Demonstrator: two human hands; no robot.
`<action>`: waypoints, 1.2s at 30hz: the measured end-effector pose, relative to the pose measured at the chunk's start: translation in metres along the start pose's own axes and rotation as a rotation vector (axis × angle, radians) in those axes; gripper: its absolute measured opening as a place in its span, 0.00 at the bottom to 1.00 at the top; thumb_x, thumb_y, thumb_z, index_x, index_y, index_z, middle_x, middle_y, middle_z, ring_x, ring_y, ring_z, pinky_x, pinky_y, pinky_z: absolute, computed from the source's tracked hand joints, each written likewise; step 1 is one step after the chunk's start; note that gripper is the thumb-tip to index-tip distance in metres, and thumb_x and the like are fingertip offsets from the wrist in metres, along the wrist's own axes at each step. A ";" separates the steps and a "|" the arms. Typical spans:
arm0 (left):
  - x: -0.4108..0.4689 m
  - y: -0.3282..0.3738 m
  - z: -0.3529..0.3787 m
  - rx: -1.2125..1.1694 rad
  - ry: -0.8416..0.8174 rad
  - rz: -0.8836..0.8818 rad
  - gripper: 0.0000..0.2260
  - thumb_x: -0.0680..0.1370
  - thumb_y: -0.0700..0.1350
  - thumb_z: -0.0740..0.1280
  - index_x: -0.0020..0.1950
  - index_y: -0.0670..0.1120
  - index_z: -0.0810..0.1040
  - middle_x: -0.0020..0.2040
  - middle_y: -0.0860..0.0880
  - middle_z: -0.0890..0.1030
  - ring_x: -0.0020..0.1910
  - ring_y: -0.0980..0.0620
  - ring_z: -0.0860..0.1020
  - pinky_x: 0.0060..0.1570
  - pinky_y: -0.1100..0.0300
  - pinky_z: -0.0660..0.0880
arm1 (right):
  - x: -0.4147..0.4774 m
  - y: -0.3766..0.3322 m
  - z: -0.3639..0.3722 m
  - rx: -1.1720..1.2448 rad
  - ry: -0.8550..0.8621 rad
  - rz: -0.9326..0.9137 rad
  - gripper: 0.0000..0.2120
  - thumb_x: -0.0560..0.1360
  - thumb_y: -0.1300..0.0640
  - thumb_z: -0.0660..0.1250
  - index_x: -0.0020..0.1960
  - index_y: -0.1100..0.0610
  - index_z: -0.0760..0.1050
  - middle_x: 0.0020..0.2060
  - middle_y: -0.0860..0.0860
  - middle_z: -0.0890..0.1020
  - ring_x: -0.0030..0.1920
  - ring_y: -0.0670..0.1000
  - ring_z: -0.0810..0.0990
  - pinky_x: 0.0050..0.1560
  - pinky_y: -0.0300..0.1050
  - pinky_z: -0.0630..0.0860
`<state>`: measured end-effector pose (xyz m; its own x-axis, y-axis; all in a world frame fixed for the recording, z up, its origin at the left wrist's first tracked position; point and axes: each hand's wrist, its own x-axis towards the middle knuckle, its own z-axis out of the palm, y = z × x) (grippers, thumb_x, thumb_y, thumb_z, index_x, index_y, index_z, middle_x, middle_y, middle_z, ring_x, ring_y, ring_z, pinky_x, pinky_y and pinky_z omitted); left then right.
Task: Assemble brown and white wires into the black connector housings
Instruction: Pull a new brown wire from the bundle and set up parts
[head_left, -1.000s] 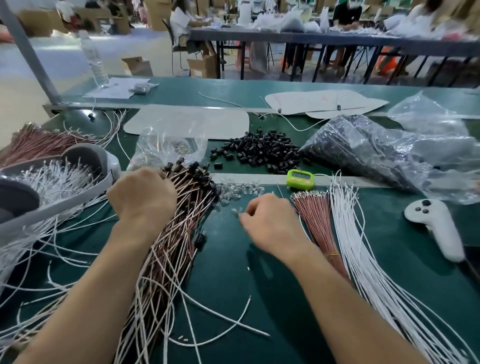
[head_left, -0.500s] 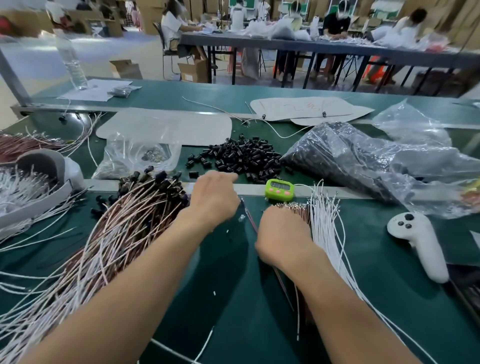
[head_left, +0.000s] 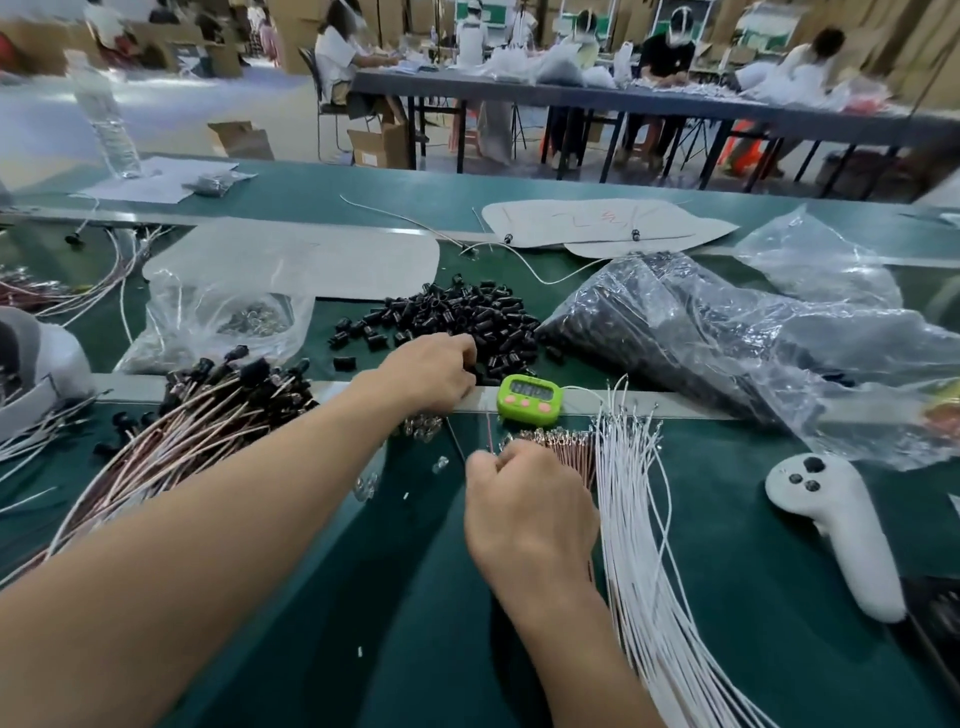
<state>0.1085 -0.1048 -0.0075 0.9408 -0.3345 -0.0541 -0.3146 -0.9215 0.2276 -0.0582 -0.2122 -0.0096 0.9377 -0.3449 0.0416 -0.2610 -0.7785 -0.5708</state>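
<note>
My left hand (head_left: 431, 374) reaches across the table's metal strip to the near edge of the loose pile of black connector housings (head_left: 457, 317). Its fingers curl down and pinch at a housing there; the fingertips hide it. My right hand (head_left: 524, 499) is a fist gripping two thin wires (head_left: 488, 434) whose ends stick up ahead of the knuckles. It sits at the left edge of the brown wire bundle (head_left: 569, 452). The white wire bundle (head_left: 639, 530) fans out beside that, to the right.
A heap of assembled wires with black housings (head_left: 208, 426) lies at left. A green timer (head_left: 530, 397) sits between the hands and the pile. Also here: a bag of black housings (head_left: 701, 338), a clear bag (head_left: 223, 317), small clear parts (head_left: 422, 428), a white controller (head_left: 831, 525).
My left hand left the assembled heap and moved right and forward to the black housing pile. My right hand shifted to the brown bundle and drew wires into its fist.
</note>
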 end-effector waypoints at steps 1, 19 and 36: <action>0.003 0.000 0.001 0.003 0.003 0.012 0.15 0.82 0.47 0.62 0.69 0.49 0.74 0.65 0.43 0.77 0.62 0.43 0.76 0.60 0.51 0.73 | 0.001 0.001 0.001 0.117 0.012 0.000 0.14 0.76 0.46 0.60 0.37 0.53 0.75 0.30 0.46 0.77 0.31 0.46 0.71 0.36 0.47 0.65; -0.038 -0.001 -0.001 -0.695 0.427 -0.236 0.03 0.77 0.46 0.72 0.46 0.50 0.79 0.34 0.52 0.85 0.34 0.57 0.82 0.37 0.60 0.74 | 0.007 0.005 -0.005 1.436 -0.535 0.287 0.08 0.82 0.67 0.64 0.46 0.58 0.75 0.35 0.56 0.84 0.28 0.47 0.80 0.27 0.35 0.74; -0.178 -0.017 0.027 -1.130 0.416 -0.280 0.16 0.70 0.32 0.78 0.43 0.55 0.87 0.41 0.51 0.88 0.41 0.56 0.86 0.42 0.70 0.78 | 0.004 0.007 0.000 1.304 -0.283 0.110 0.10 0.78 0.75 0.63 0.46 0.62 0.75 0.37 0.60 0.86 0.35 0.57 0.86 0.35 0.43 0.82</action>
<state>-0.0571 -0.0344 -0.0276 0.9917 0.1246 0.0302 -0.0053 -0.1953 0.9807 -0.0565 -0.2189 -0.0137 0.9823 -0.1302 -0.1347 -0.0784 0.3668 -0.9270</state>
